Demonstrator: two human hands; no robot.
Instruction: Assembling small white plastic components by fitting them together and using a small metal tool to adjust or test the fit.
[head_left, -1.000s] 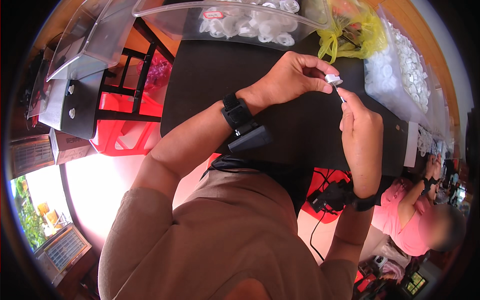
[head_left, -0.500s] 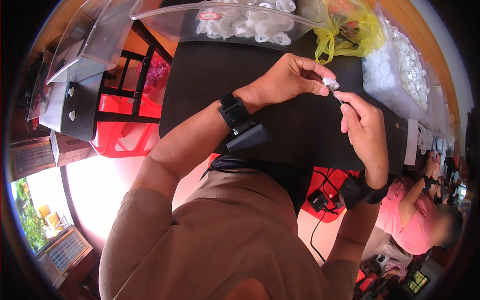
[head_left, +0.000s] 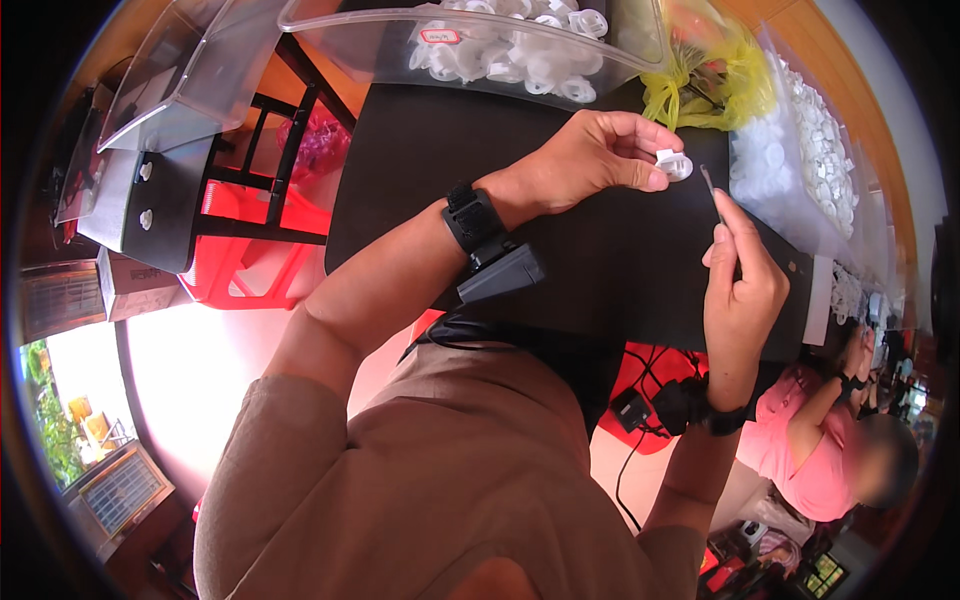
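While pinching a small white plastic part (head_left: 673,164) between thumb and fingertips of the left hand (head_left: 590,155) above the black surface (head_left: 420,150) — mid-step, by the look of it. Right hand (head_left: 738,285) closed on a thin metal pick (head_left: 711,190), possibly tweezers, tip just beside the part. Next calls for bringing the tip steadily to the part — without slipping.

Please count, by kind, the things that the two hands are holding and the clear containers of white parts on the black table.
Small white plastic part, in the left hand: 1
Thin metal tool, in the right hand: 1
Clear tray of white rings: 1
Clear bags of white parts: at least 1; the far ones blur together
Total: at least 4
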